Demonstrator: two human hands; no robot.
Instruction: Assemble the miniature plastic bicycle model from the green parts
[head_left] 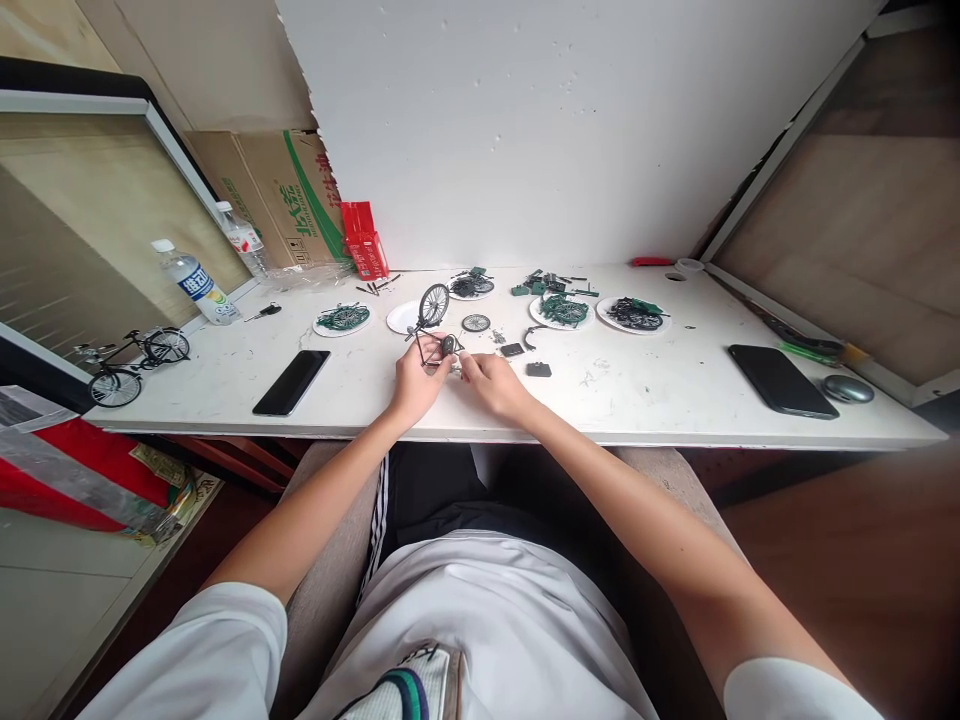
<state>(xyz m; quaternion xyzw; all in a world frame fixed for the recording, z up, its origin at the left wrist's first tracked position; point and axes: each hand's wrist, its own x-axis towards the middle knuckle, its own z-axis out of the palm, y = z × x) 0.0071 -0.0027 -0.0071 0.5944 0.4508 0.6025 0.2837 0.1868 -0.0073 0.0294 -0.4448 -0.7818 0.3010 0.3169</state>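
Note:
My left hand [415,382] is closed around the frame of a small partly built model bicycle [433,325], whose spoked wheel stands up above my fingers. My right hand [491,384] pinches the same model at a small dark part from the right side. Both hands rest on the white table [600,400] near its front edge. A loose wheel [475,322] lies just behind my hands, and small dark parts [525,360] lie to the right.
Several white plates with green and black parts stand at the back [343,319] [562,311] [634,314]. A black phone [292,382] lies left, another phone [782,380] and a mouse [847,388] right. A finished model bicycle [135,362] and two water bottles [196,281] stand far left.

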